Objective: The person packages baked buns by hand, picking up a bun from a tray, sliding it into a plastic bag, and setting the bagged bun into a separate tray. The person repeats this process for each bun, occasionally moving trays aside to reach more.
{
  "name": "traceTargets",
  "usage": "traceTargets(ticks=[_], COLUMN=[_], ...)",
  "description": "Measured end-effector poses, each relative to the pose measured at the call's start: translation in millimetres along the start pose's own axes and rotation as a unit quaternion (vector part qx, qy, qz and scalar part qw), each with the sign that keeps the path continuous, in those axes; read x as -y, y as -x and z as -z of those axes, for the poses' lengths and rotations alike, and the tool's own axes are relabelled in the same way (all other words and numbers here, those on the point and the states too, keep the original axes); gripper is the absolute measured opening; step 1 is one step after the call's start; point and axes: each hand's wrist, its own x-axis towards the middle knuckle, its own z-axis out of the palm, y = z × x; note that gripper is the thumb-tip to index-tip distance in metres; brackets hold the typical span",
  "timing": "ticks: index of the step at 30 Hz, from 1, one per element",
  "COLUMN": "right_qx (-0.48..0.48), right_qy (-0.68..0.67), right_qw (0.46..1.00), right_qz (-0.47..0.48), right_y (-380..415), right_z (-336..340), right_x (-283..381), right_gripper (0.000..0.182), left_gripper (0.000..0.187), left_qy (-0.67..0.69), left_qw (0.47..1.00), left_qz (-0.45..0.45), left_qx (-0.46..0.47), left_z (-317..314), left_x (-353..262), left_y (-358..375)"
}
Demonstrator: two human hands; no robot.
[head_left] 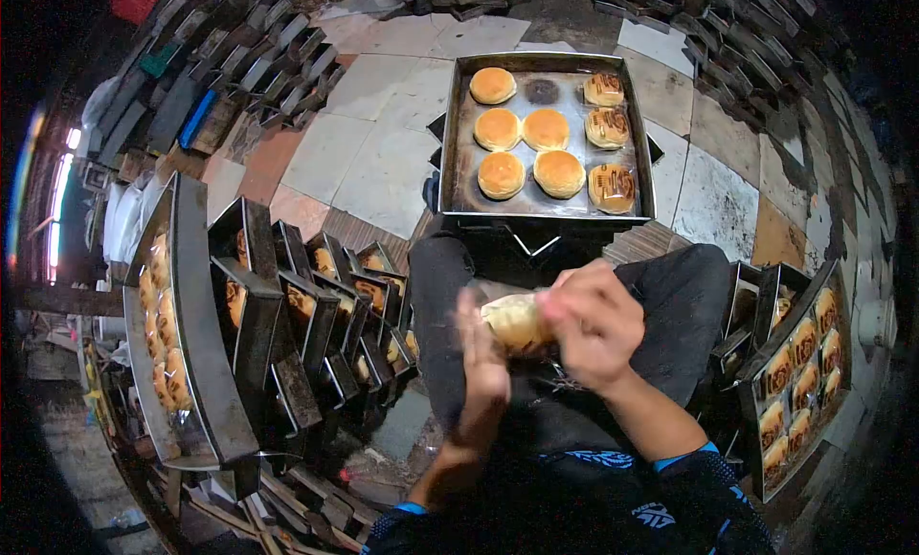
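Over my lap a round bun (pixel 518 323) is held between my two hands, pale on the side facing up, with what looks like clear plastic around it. My left hand (pixel 481 349) presses along its left side, fingers pointing up and smeared by motion. On the other side my right hand (pixel 601 325) has bent fingers closed at the bun's upper right edge, also blurred. Just ahead of my knees stands a metal tray (pixel 549 211). Several unwrapped golden buns (pixel 545 130) sit on its left and middle, and three wrapped buns with brown marks (pixel 607 129) line its right side.
To my left, a large tray (pixel 212 364) of wrapped buns leans on edge beside stacked bun trays (pixel 311 306). Another tilted tray of wrapped buns (pixel 802 378) is at my right. Empty-looking metal trays (pixel 278 72) pile up at the back left, over a tiled floor (pixel 373 163).
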Motion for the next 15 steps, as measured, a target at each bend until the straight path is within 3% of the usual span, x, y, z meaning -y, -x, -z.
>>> traceTargets(ticks=[1, 2, 3, 4, 5, 6, 7, 8, 9, 11, 13, 15], right_qx=[-0.046, -0.089, -0.086, -0.069, -0.05, -0.023, -0.014, 0.041, 0.091, 0.036, 0.109, 0.115], right_qy=[-0.051, -0.101, -0.101, -0.121, -0.141, -0.143, -0.146, -0.044, 0.059, 0.003, -0.003, -0.08], right_qw=[0.989, 0.958, 0.958, 0.95, 0.94, 0.929, 0.929, 0.979, 0.993, 0.999, 0.98, 0.972], right_qz=[-0.129, -0.254, -0.255, -0.279, -0.305, -0.34, -0.341, -0.196, -0.043, 0.036, -0.166, -0.187], right_y=[6, 8, 8, 8, 10, 1, -17, -36, -45, -20, 6, 31], right_z=[-5, -8, -10, -10, -11, -9, -5, 1, 3, -14, -49, -60], right_x=[-1, -3, -4, -4, -4, 1, 5, 8, 8, -12, -54, -78], right_gripper=[0.015, 0.013, 0.013, 0.011, 0.01, 0.013, 0.013, 0.015, 0.018, 0.019, 0.011, 0.006], left_gripper=[0.06, 0.057, 0.054, 0.043, 0.029, 0.026, 0.023, 0.009, 0.005, 0.008, 0.013, 0.018], left_qy=[0.001, -0.003, -0.008, -0.044, -0.207, -0.254, -0.3, -0.282, -0.242, -0.356, -0.405, -0.415], left_qw=[1.0, 0.995, 0.979, 0.973, 0.938, 0.909, 0.873, 0.85, 0.863, 0.766, 0.809, 0.793], left_qz=[-0.001, -0.101, -0.196, -0.223, -0.275, -0.327, -0.38, -0.441, -0.435, -0.529, -0.418, -0.443], left_qx=[-0.001, -0.025, -0.05, -0.03, -0.04, -0.049, -0.058, -0.06, -0.086, -0.077, -0.079, -0.056], left_z=[1, 2, 6, 18, 32, 39, 44, 53, 52, 69, 86, 114], left_x=[-1, -4, -7, -11, -19, -30, -44, -56, -63, -67, -43, -13], left_y=[-3, -8, -11, -14, -21, -23, -26, -32, -27, -42, -56, -72])
